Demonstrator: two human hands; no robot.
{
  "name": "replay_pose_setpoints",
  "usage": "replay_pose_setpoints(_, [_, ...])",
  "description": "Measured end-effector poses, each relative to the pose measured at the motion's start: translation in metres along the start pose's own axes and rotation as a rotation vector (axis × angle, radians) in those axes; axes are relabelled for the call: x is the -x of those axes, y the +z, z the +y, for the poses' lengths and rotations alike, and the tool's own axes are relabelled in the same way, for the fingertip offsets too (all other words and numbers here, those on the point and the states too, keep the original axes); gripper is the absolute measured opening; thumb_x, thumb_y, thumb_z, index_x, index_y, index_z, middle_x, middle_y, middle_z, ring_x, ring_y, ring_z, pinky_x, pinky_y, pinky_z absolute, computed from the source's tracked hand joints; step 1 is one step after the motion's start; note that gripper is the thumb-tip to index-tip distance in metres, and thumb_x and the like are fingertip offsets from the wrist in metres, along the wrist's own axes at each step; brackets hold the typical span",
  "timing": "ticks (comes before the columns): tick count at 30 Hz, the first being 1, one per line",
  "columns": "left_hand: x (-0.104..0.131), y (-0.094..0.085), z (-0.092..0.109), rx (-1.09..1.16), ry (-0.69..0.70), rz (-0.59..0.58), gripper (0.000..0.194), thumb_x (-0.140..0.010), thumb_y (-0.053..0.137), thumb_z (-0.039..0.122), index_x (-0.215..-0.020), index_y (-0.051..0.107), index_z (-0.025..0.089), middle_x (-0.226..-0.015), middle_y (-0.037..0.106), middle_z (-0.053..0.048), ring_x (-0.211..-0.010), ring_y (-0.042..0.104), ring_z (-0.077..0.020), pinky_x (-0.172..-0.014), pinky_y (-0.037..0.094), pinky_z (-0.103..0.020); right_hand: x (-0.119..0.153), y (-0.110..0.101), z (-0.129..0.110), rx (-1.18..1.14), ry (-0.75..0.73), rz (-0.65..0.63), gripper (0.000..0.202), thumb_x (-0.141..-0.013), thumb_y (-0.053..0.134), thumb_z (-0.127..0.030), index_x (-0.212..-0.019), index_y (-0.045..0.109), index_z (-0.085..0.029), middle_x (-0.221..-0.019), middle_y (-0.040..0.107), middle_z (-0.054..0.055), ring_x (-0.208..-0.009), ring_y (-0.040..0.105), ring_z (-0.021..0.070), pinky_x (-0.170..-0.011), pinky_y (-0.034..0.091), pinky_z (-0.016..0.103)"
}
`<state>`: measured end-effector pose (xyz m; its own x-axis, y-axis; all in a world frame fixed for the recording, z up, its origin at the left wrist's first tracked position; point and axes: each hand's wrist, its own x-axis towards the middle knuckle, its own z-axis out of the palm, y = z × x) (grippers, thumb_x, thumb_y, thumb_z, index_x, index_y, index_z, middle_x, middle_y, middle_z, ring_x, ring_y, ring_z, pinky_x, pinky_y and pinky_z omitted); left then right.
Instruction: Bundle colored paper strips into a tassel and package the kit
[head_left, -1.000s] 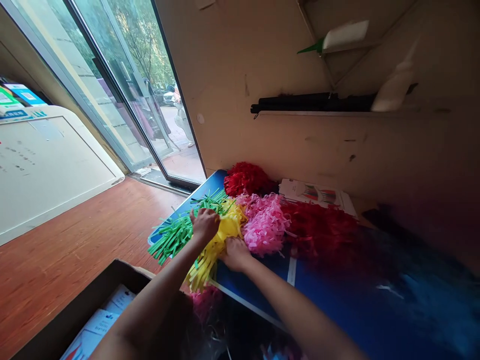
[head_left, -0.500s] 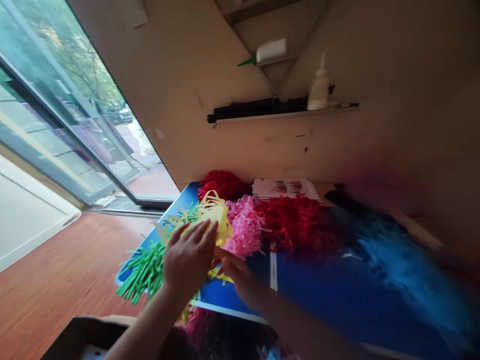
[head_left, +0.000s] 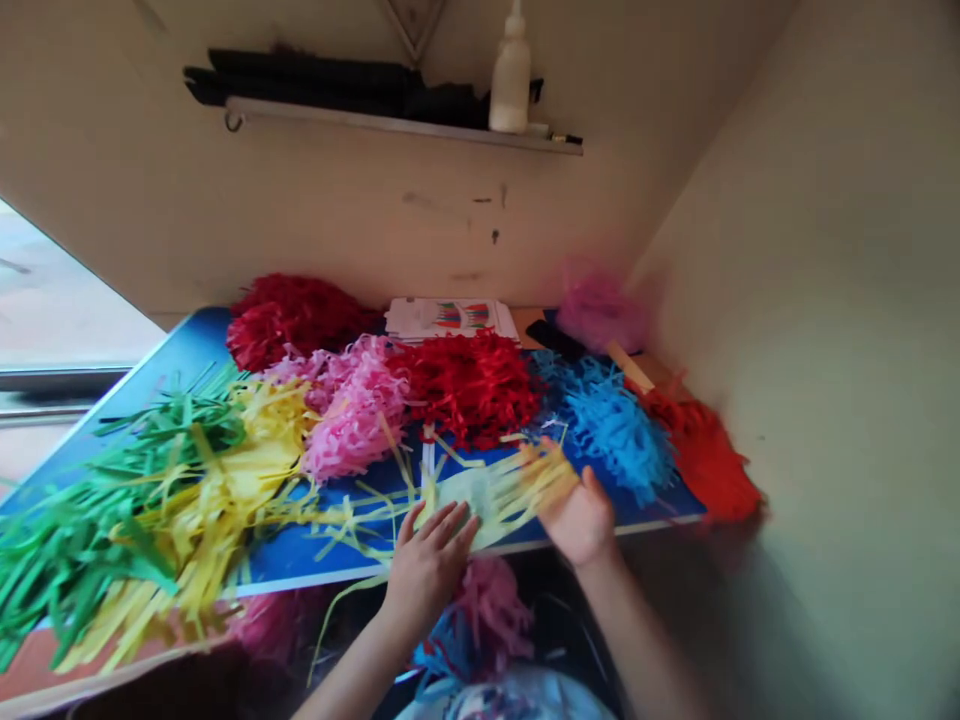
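Observation:
A pale yellow fringed tissue-paper sheet (head_left: pixel 474 492) lies at the blue table's front edge, its strips spread to both sides. My left hand (head_left: pixel 429 565) rests at its near left edge, palm down with fingers spread. On the right, my right hand (head_left: pixel 581 515) is turned palm up and open, thumb apart, with yellow strips draped across its fingers, which are partly hidden. More yellow fringed paper (head_left: pixel 251 465) lies to the left, beside green fringed paper (head_left: pixel 184 425) that hangs over the table's left front edge.
Pink (head_left: pixel 356 405), red (head_left: pixel 472 390), blue (head_left: pixel 619 420) and orange (head_left: pixel 705 450) fringe bundles line the blue table (head_left: pixel 292 560). Printed sheets (head_left: pixel 450 316) and a dark phone-like object (head_left: pixel 553 340) lie behind. A white bottle (head_left: pixel 511 75) stands on the wall shelf (head_left: pixel 390 122).
The view has swung right. My hands, earlier close together over the yellow paper beside the green fringe, are now apart at a yellow sheet farther right along the table's front edge.

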<state>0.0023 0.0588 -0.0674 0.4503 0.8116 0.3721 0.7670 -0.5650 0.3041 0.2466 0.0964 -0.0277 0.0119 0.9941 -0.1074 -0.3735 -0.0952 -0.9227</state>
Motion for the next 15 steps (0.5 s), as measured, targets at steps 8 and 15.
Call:
replay_pose_setpoints(8, [-0.012, 0.016, 0.013, 0.054, -0.058, -0.149, 0.038, -0.091, 0.052, 0.018, -0.122, 0.063, 0.036, -0.126, 0.068, -0.004, -0.122, 0.058, -0.0256, -0.113, 0.019, -0.054, 0.04, -0.035, 0.006, 0.993, -0.452, 0.215, 0.046, -0.08, 0.068, -0.046, -0.121, 0.063, -0.025, -0.132, 0.06, 0.013, -0.129, 0.049, 0.0316, -0.113, 0.027, 0.056])
replay_pose_setpoints(15, [-0.006, -0.023, -0.011, -0.118, -0.316, -0.192, 0.043, -0.08, 0.064, 0.027, -0.123, 0.062, 0.029, -0.125, 0.067, -0.008, -0.123, 0.054, -0.0333, -0.112, 0.018, -0.061, 0.022, 0.019, 0.057, 1.305, -0.543, -0.327, 0.026, -0.088, 0.055, -0.012, -0.101, 0.07, -0.028, -0.105, 0.075, 0.003, -0.106, 0.065, 0.0234, -0.103, 0.03, 0.05])
